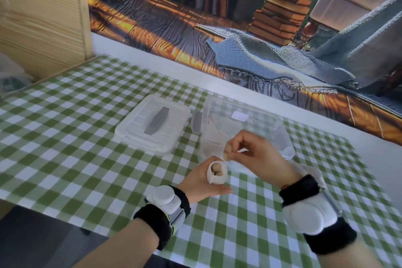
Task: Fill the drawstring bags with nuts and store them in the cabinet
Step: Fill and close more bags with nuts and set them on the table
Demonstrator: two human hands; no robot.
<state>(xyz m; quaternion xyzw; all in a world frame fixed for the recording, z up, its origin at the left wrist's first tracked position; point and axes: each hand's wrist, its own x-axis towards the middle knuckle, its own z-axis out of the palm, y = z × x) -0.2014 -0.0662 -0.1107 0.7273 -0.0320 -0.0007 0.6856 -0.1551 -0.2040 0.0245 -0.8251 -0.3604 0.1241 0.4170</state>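
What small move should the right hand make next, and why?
Probably pull the drawstring bag shut. The left hand grips it upright, nuts show at its open mouth, and the right hand pinches just above its rim. Whether it holds a cord or a nut is too small to tell.

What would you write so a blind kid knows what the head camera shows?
A left hand holds a white drawstring bag with nuts inside, while the right hand pinches a small item just above its mouth. Behind, a clear container and a lid sit on a green checked tablecloth.
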